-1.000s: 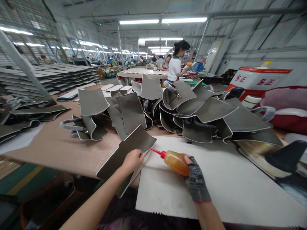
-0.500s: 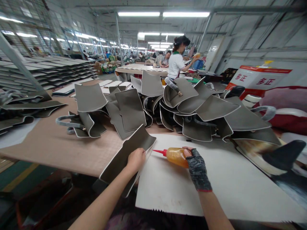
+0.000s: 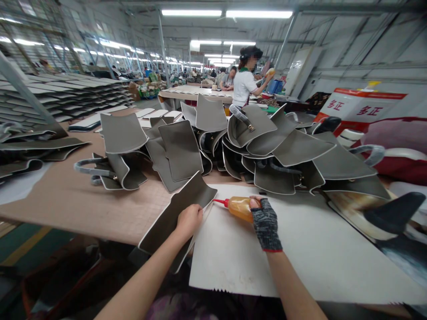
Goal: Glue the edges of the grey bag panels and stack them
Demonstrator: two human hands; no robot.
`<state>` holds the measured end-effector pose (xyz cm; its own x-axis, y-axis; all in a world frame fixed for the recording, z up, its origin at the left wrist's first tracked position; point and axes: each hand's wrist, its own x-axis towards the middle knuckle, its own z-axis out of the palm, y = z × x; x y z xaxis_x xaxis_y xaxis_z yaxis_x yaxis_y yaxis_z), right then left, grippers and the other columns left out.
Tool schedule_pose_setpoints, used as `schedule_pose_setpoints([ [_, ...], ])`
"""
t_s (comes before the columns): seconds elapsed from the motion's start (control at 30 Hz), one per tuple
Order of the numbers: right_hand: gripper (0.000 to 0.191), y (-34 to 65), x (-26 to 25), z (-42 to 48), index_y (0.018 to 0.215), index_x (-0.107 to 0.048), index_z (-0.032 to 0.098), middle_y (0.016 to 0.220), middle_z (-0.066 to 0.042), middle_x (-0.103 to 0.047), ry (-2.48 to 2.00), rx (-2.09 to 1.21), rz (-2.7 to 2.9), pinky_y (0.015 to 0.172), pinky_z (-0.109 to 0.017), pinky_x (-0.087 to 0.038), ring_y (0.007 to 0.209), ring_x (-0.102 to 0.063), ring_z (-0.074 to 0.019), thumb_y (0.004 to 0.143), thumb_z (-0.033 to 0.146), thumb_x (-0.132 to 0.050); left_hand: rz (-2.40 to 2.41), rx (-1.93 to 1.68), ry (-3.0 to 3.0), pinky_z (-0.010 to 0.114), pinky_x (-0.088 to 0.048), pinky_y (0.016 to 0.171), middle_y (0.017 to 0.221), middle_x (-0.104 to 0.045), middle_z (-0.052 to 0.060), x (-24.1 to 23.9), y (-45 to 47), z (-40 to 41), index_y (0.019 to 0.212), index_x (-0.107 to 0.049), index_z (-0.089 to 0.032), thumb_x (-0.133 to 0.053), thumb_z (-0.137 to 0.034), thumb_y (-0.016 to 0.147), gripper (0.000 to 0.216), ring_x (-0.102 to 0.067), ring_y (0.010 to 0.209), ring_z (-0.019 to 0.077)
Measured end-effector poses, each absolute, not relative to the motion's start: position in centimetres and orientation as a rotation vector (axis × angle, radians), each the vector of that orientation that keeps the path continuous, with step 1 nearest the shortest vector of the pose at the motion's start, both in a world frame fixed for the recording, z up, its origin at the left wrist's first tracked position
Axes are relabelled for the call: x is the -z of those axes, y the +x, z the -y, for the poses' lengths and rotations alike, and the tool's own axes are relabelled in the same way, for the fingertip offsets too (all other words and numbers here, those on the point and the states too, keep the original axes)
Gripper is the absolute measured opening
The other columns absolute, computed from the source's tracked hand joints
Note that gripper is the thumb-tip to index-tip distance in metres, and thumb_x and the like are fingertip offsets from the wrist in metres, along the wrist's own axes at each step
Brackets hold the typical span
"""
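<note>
My left hand (image 3: 190, 220) is closed on the right edge of a grey-brown bag panel (image 3: 173, 213) with a pale border. The panel is curved and tilted at the near edge of the table. In a fingerless dark knit glove, my right hand (image 3: 265, 222) grips a squeeze bottle of amber glue (image 3: 240, 209) lying nearly level. Its red nozzle points left, and the tip is at the panel's pale edge, just above my left fingers; whether it touches I cannot tell. Under the bottle lies a large white sheet (image 3: 300, 253).
Behind my hands, grey bag pieces (image 3: 287, 151) with wrapped handles are heaped across the brown table (image 3: 83, 200). More bag pieces lie at the far left. A red and white box (image 3: 360, 109) stands at the right. A co-worker (image 3: 245, 82) stands beyond the heap.
My right hand has moved left and slightly up with the glue bottle, bringing the nozzle tip to the panel's edge. My left hand keeps its hold on the panel.
</note>
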<state>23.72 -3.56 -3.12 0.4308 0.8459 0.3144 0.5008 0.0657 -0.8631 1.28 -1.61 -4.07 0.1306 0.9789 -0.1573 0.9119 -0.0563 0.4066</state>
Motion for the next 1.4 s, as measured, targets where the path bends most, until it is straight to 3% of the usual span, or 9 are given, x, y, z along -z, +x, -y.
schedule_pose_setpoints([
  [1.4, 0.032, 21.3, 3.0, 10.2, 0.079, -0.058, 0.017, 0.077, -0.007, -0.062, -1.621, -0.803, 1.220, 0.071, -0.036, -0.043, 0.073, -0.055, -0.0239, 0.072, 0.048, -0.049, -1.819, -0.235, 2.030, 0.022, -0.038, 0.065, 0.088, -0.066, 0.004, 4.1, 1.4, 1.8, 0.083, -0.063, -0.019, -0.039, -0.028, 0.081, 0.026, -0.059, 0.079, 0.0144],
])
